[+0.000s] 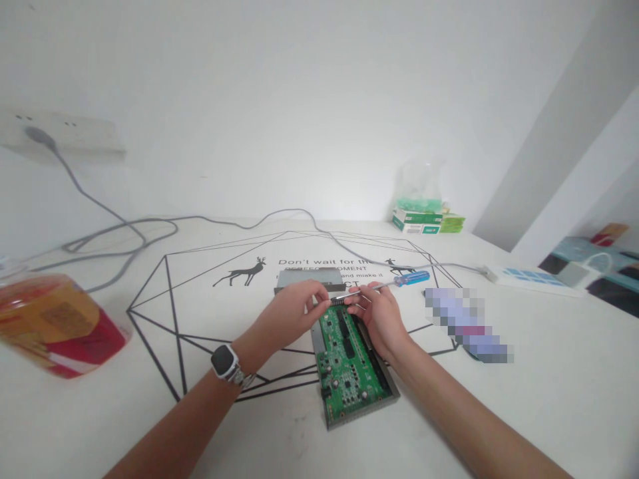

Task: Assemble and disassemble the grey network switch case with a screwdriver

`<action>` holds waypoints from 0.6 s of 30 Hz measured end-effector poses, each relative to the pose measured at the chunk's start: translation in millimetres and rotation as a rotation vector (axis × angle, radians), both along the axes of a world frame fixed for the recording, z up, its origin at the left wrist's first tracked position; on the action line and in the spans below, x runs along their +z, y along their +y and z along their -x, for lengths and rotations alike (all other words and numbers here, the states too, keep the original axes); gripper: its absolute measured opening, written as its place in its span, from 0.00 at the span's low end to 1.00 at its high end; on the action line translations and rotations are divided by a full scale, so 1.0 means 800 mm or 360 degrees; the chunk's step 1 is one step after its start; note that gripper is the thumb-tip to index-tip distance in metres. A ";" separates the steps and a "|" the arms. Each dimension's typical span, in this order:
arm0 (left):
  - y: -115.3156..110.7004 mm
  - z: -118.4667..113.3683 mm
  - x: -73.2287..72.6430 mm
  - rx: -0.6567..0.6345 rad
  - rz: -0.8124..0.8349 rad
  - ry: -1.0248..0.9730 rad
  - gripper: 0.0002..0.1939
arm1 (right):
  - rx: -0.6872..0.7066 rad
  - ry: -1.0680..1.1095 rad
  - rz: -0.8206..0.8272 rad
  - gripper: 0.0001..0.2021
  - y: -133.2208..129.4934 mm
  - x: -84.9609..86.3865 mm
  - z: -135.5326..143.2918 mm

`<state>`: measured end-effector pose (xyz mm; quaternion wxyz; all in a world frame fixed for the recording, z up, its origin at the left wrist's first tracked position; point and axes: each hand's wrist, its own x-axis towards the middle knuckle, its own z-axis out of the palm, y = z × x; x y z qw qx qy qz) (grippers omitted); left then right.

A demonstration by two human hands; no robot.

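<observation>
At the centre of the frame, a small dark strip-shaped part is being pinched at its ends by the left hand and the right hand, both closed on it, just above the far edge of a green circuit board that is lying in a grey tray. A blue-handled screwdriver is lying just beyond the right hand.

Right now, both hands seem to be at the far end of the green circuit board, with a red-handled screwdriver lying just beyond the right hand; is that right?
Not quite: the screwdriver has a blue handle, not red. The head view shows it lying just beyond the right hand, while that hand and the left hand are both at the far end of the green circuit board.
</observation>
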<state>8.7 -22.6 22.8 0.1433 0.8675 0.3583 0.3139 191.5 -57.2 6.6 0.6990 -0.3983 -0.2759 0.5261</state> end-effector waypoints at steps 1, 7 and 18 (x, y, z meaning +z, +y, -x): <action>0.001 0.002 0.002 -0.0004 0.0006 -0.0016 0.05 | -0.0005 0.0026 0.0006 0.14 0.000 0.001 0.000; 0.005 0.008 0.007 -0.0077 0.0016 -0.0091 0.04 | -0.0036 0.0111 0.0104 0.10 0.000 0.006 -0.002; 0.003 -0.001 0.002 -0.0131 0.0089 -0.0145 0.06 | -0.0041 0.0152 0.0154 0.09 0.000 0.013 0.000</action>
